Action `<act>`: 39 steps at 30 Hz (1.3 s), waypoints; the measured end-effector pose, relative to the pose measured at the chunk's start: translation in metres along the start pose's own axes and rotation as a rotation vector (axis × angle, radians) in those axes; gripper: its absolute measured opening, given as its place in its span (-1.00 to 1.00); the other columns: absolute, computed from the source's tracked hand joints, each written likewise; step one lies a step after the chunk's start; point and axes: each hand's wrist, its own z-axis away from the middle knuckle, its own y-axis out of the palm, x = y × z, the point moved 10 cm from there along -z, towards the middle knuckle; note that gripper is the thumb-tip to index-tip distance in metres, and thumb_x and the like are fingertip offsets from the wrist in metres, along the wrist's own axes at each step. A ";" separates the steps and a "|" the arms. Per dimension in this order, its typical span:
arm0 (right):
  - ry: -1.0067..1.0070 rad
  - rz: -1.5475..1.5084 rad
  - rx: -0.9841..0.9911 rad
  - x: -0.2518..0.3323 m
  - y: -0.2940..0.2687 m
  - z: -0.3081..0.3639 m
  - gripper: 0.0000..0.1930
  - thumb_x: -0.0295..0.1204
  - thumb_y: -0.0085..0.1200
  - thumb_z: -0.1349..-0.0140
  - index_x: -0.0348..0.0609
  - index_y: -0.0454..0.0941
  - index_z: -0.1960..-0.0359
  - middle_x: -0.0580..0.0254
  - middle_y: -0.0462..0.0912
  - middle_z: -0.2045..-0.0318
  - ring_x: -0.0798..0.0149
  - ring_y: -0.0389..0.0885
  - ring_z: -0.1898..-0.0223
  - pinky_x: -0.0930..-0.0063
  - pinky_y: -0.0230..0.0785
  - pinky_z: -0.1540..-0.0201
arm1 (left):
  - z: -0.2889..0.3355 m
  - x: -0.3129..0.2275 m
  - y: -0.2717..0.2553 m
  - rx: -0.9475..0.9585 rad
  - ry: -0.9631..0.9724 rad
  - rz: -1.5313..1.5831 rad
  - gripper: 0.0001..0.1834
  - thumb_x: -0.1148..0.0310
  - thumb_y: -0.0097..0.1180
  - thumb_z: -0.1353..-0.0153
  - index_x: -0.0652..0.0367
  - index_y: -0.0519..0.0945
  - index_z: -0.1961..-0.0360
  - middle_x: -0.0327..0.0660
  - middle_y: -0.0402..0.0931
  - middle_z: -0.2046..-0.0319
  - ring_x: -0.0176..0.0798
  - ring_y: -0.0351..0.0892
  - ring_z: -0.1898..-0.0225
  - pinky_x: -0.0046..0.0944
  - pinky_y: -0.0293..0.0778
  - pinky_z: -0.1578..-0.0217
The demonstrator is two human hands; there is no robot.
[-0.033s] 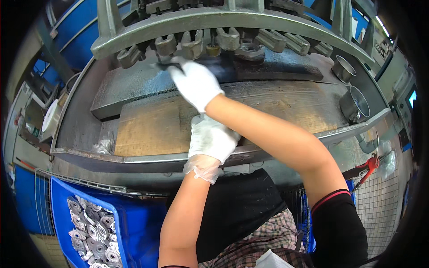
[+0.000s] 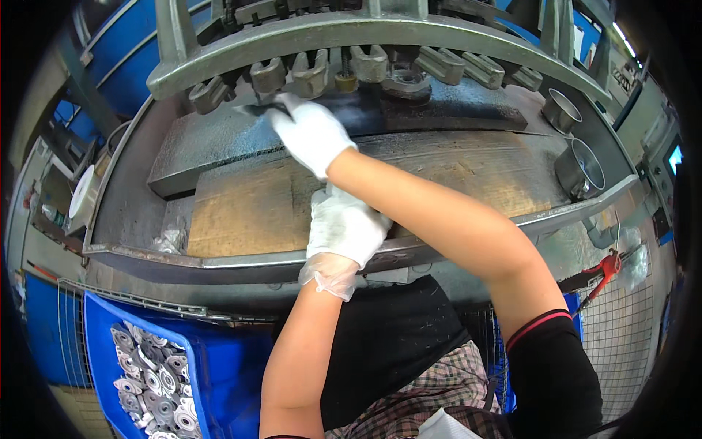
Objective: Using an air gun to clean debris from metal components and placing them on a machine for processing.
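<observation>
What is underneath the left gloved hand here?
The brown cardboard sheet and the metal tray rim show around the left hand. Whatever lies directly beneath it is covered, and its grip is hidden too, so whether it holds anything cannot be told.

Wide grey metal tray [image 2: 130,201] w/ raised walls carries flat brown cardboard sheet [image 2: 248,203], plus, rel. to sheet: long speckled dark-grey slab [image 2: 212,139] just behind, crumpled clear plastic [image 2: 171,240] just L, round silver metal cup [image 2: 579,170] R, 2nd silver metal cup [image 2: 561,112] R & further back.
</observation>
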 end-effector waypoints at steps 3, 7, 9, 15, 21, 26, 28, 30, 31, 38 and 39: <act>0.119 0.069 -0.007 -0.025 -0.001 -0.024 -0.58 -0.14 -0.11 -0.24 -0.26 0.61 0.20 -0.22 0.62 0.21 -0.24 0.58 0.12 0.05 0.40 -0.01 | -0.008 -0.008 -0.003 0.095 -0.035 0.004 -0.70 0.19 0.13 -0.12 0.13 0.64 0.20 -0.03 0.63 0.24 0.13 0.59 0.17 0.08 0.45 0.12; 0.142 0.010 -0.109 -0.059 -0.034 -0.019 -0.62 -0.17 -0.10 -0.24 -0.25 0.60 0.21 -0.25 0.62 0.21 -0.25 0.58 0.12 0.03 0.41 0.01 | -0.016 -0.016 -0.006 0.150 -0.092 0.090 -0.63 0.11 0.16 -0.12 0.17 0.63 0.18 -0.04 0.61 0.15 0.13 0.56 0.11 0.08 0.43 0.04; 0.174 -0.058 -0.112 -0.053 -0.062 0.011 -0.64 -0.21 -0.07 -0.29 -0.25 0.53 0.10 -0.23 0.62 0.23 -0.30 0.55 0.13 -0.01 0.40 0.04 | -0.011 -0.010 -0.009 0.125 -0.092 0.104 -0.61 0.10 0.17 -0.11 0.15 0.63 0.15 -0.06 0.59 0.10 0.12 0.55 0.08 0.06 0.43 0.03; 0.227 -0.225 -0.210 -0.062 -0.198 0.120 -0.69 -0.32 0.03 -0.34 -0.14 0.53 -0.06 0.15 0.70 0.28 0.42 0.65 0.41 0.53 0.46 0.36 | -0.014 -0.018 -0.007 0.165 -0.106 0.117 -0.44 0.09 0.22 -0.07 0.09 0.57 -0.10 -0.05 0.50 -0.12 0.10 0.49 -0.09 -0.02 0.38 -0.13; 0.132 0.387 -0.710 -0.074 -0.381 0.242 -0.76 -0.46 0.04 -0.31 -0.12 0.59 0.01 0.26 0.65 0.16 0.46 0.60 0.19 0.57 0.45 0.15 | -0.010 -0.008 0.000 0.168 -0.102 0.046 -0.41 0.03 0.20 -0.10 0.05 0.54 -0.15 -0.08 0.49 -0.13 0.07 0.45 -0.14 0.04 0.32 -0.16; 0.261 0.577 -0.744 -0.138 -0.479 0.309 -0.74 -0.46 0.06 -0.32 -0.22 0.55 -0.02 0.14 0.67 0.08 0.37 0.58 0.02 0.51 0.34 -0.09 | -0.013 -0.008 -0.003 0.218 -0.161 0.088 -0.42 0.04 0.21 -0.09 0.08 0.56 -0.12 -0.05 0.55 -0.05 0.09 0.48 -0.10 0.02 0.35 -0.13; 0.394 0.614 -0.608 -0.169 -0.494 0.328 -0.66 -0.35 0.07 -0.33 -0.21 0.52 -0.10 0.09 0.66 0.04 0.29 0.59 -0.02 0.49 0.34 -0.11 | -0.022 -0.011 -0.010 0.189 -0.150 0.068 -0.43 0.05 0.22 -0.09 0.10 0.58 -0.09 -0.03 0.58 0.00 0.08 0.52 -0.05 -0.01 0.39 -0.10; 0.432 0.630 -0.553 -0.166 -0.489 0.332 -0.61 -0.31 0.07 -0.34 -0.21 0.48 -0.14 0.05 0.64 0.01 0.27 0.59 -0.03 0.47 0.34 -0.11 | -0.032 -0.015 -0.034 0.101 -0.170 0.229 -0.44 0.06 0.25 -0.07 0.18 0.60 -0.04 0.00 0.61 0.09 0.06 0.60 0.07 -0.06 0.47 -0.01; 0.471 0.701 -0.543 -0.156 -0.488 0.333 -0.60 -0.31 0.06 -0.35 -0.21 0.46 -0.16 0.06 0.63 0.00 0.28 0.58 -0.03 0.47 0.34 -0.11 | -0.035 -0.021 -0.056 -0.049 -0.102 0.274 -0.45 0.07 0.27 -0.06 0.25 0.61 0.00 0.03 0.63 0.15 0.04 0.64 0.13 -0.10 0.50 0.03; 0.390 0.628 -0.702 -0.139 -0.523 0.389 -0.64 -0.36 -0.04 -0.42 -0.22 0.46 -0.18 0.12 0.56 -0.11 0.29 0.48 -0.14 0.44 0.24 -0.22 | -0.015 -0.025 0.005 0.173 0.032 -0.087 -0.39 0.11 0.18 -0.15 0.06 0.44 -0.23 -0.05 0.57 -0.01 0.03 0.53 -0.07 -0.02 0.41 -0.12; 0.422 0.606 -0.718 -0.145 -0.531 0.402 -0.65 -0.36 -0.05 -0.42 -0.22 0.46 -0.17 0.12 0.56 -0.10 0.30 0.48 -0.15 0.44 0.24 -0.22 | -0.016 -0.024 0.008 0.202 0.027 -0.028 -0.41 0.05 0.16 -0.15 0.02 0.48 -0.19 -0.06 0.55 -0.04 0.05 0.51 -0.10 -0.02 0.40 -0.13</act>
